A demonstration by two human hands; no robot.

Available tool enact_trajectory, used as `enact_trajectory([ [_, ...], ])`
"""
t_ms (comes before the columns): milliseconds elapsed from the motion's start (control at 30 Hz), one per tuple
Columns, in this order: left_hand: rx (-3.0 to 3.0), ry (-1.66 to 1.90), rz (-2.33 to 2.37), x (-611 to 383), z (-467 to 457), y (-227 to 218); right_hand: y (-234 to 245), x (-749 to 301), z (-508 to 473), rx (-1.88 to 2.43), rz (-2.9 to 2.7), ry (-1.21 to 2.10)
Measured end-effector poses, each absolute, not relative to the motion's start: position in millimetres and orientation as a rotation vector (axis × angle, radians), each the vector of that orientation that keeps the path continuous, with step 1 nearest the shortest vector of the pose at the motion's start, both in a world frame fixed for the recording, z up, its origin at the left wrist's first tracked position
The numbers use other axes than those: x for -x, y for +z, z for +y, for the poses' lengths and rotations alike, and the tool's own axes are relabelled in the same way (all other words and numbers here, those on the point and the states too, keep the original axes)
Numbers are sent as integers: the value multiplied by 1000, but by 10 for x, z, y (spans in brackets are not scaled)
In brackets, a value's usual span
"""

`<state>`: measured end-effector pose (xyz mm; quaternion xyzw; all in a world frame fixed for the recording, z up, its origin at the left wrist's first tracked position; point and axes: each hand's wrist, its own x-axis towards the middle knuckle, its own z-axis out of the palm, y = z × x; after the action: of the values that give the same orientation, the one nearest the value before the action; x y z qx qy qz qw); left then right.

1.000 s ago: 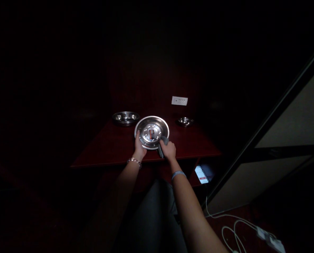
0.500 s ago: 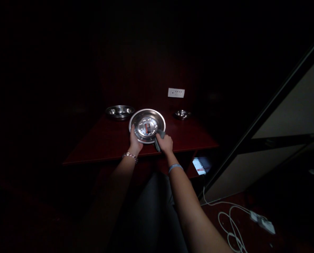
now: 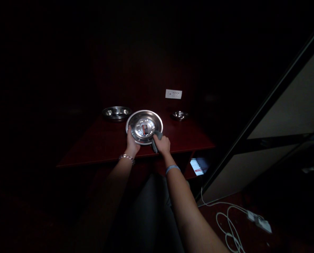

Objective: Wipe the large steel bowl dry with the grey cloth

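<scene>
A round steel plate is tilted up toward me over the dark red table. My left hand grips its lower left rim, thumb on the face. My right hand is closed on a grey cloth pressed against the plate's lower right edge. A red and dark label shows in the plate's middle.
A steel bowl stands at the table's back left and a small steel bowl at the back right. A white wall socket is behind. A lit phone lies lower right; white cables and a power strip lie on the floor.
The whole view has drifted left and slightly up as my head moved. Both hands keep their hold on the plate and the cloth, which stays at the plate's lower right rim.
</scene>
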<state>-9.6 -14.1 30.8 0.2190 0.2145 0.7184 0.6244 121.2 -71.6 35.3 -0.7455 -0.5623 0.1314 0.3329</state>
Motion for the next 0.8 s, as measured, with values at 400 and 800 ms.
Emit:
enact_trajectory([
  [400,-501,1644,510,86,-190,352,391,-1204,-748,1966,-1458,356],
  [800,-464,1627,562,71,-183,333,391,-1214,-732,1975,-1510,368],
])
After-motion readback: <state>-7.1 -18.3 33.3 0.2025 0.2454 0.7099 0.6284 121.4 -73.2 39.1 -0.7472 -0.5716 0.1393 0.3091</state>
